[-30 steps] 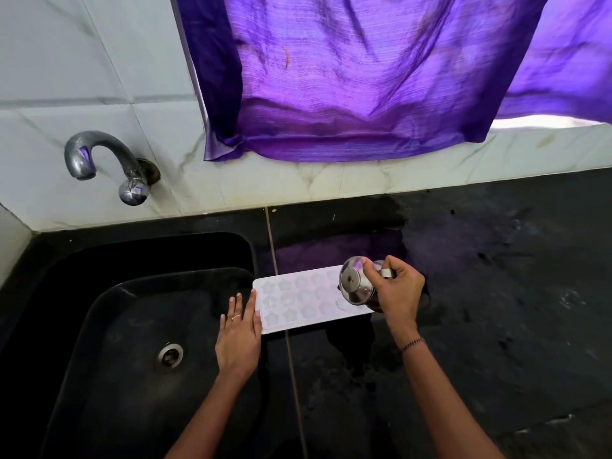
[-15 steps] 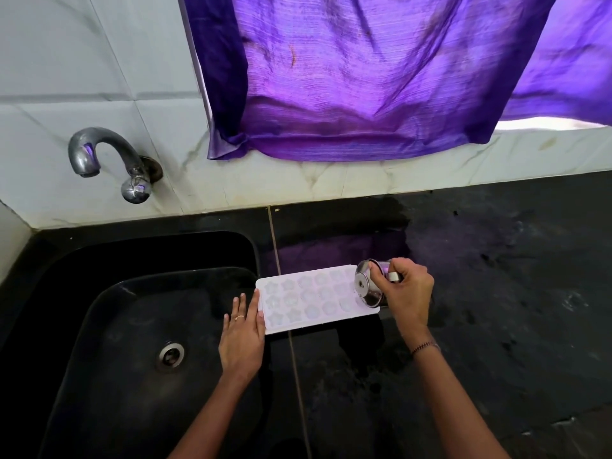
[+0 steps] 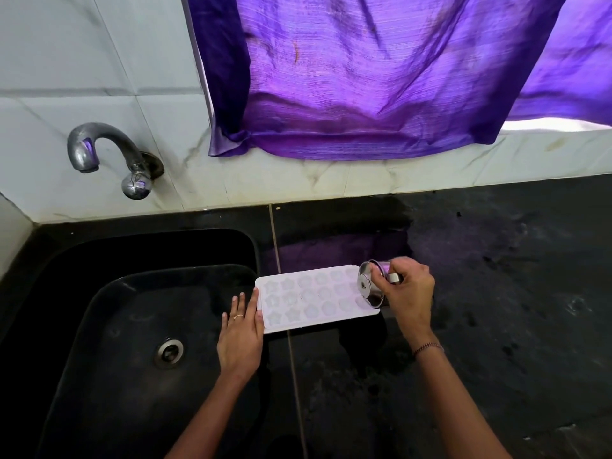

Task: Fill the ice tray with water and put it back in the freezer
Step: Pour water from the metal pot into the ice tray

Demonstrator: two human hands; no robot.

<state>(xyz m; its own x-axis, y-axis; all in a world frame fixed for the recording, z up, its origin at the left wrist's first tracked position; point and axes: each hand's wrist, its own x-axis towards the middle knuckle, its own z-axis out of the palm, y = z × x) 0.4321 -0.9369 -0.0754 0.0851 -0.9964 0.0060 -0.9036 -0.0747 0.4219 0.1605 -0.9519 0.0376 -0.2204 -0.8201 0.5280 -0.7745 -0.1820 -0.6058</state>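
Black kitchen counter [image 3: 496,293], beside sink [image 3: 99,293]: white ice tray [image 3: 314,299] lies flat. Left hand [image 3: 240,336], fingers straight, braces tray's left end; right hand [image 3: 409,293], fingers curled round steel cup [image 3: 372,286], tips it over right end. Advice: pour slowly, tray level.

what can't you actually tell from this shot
Head view only:
Water in the ice tray: cavities too pale and small to tell full from empty.
Contents of the steel cup: tilted, its inside not visible; the right hand wraps it.
Tray's right end: covered by cup and hand.
The freezer: outside the frame.
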